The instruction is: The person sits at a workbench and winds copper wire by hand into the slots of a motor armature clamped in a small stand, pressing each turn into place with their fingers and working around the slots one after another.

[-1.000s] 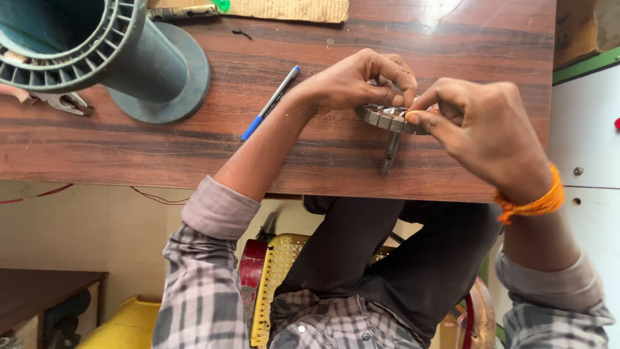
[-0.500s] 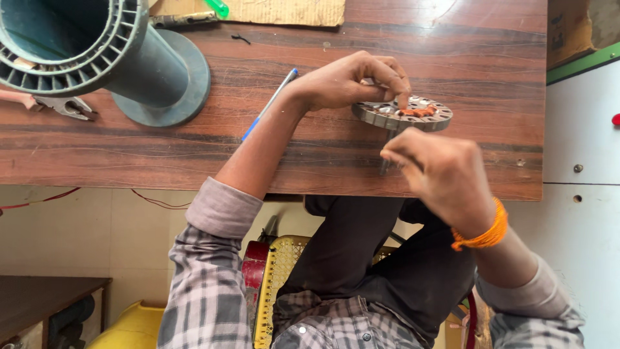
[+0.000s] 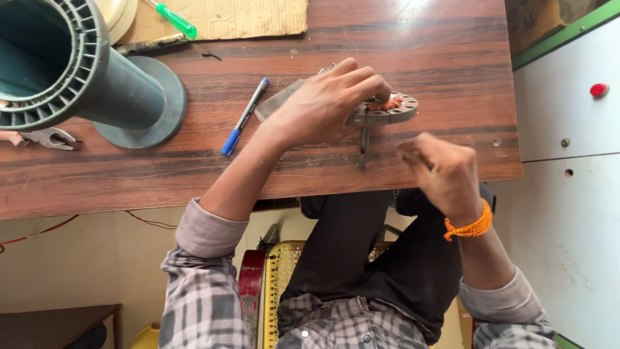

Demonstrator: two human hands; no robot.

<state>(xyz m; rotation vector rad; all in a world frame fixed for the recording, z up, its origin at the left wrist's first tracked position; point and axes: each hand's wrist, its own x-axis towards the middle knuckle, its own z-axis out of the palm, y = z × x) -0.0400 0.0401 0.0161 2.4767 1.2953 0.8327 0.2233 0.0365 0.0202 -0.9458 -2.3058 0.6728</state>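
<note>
Left hand [image 3: 323,106]: fingers pressed down on round grey slotted metal ring [image 3: 391,110], copper windings in its slots
Right hand [image 3: 442,168]: loosely curled, apparently holding nothing
Large teal ribbed plastic spool [image 3: 71,71]: hollow core, contents hidden

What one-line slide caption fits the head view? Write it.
Left hand pins a round slotted metal disc to the brown wooden table; right hand hovers nearby.
</note>
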